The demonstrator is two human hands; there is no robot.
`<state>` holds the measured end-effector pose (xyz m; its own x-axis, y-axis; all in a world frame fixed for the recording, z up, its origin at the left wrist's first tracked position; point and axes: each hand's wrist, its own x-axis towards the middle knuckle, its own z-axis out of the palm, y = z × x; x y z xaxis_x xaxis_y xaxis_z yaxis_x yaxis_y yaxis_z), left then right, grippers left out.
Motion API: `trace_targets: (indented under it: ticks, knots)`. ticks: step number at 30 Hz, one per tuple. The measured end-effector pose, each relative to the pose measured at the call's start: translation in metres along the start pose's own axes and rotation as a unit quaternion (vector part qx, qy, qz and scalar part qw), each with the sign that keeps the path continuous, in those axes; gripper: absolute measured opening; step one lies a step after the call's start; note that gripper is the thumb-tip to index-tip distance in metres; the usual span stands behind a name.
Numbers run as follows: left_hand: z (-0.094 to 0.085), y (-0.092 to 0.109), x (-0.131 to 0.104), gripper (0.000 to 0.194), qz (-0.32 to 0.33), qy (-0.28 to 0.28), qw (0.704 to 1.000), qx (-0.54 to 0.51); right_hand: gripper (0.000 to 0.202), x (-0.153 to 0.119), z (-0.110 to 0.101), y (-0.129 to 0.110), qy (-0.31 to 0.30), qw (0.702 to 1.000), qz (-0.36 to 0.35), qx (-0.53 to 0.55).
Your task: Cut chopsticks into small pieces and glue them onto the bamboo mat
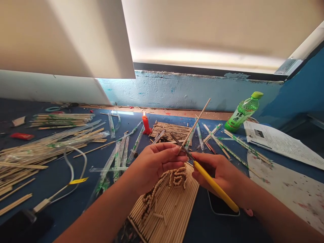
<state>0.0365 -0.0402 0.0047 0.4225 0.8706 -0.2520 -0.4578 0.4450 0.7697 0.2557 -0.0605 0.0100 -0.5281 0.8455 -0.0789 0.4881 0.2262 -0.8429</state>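
Grip of left hand (158, 162) closed on chopstick (196, 125), right's on yellow-handled tool (215, 185), above stick mat (177, 216), lit candle (146, 124) beyond.

Right of the frame, I see a green-capped bottle (240, 114) near some printed pages (285, 142). A white cable (85, 162) loops at lower left; a dark-screened phone (220, 206) lies lower right.
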Motion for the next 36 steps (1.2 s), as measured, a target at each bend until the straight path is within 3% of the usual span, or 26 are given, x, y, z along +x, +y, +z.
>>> trace_targets:
  ticks: [4,10,17,28,36]
  knots:
    - [0.000,0.000,0.000,0.009,-0.021,-0.018,1.000,-0.015,0.019,-0.001,0.000,-0.001,-0.010,1.000,-0.001,0.017]
    - [0.000,-0.002,0.000,0.008,-0.014,0.003,1.000,-0.001,0.033,0.001,-0.004,0.000,-0.039,0.998,0.007,0.038]
    - [-0.001,-0.004,0.002,0.012,0.001,0.013,0.999,0.035,0.031,0.001,-0.006,-0.006,-0.062,0.997,0.003,0.041]
    - [0.001,-0.006,0.001,0.015,0.023,0.026,0.998,0.056,0.029,0.000,-0.003,-0.008,-0.047,0.999,0.010,0.024]
    - [-0.001,-0.007,0.001,0.014,0.034,0.028,0.996,0.079,0.014,0.003,0.007,-0.007,-0.030,0.999,-0.011,0.030]
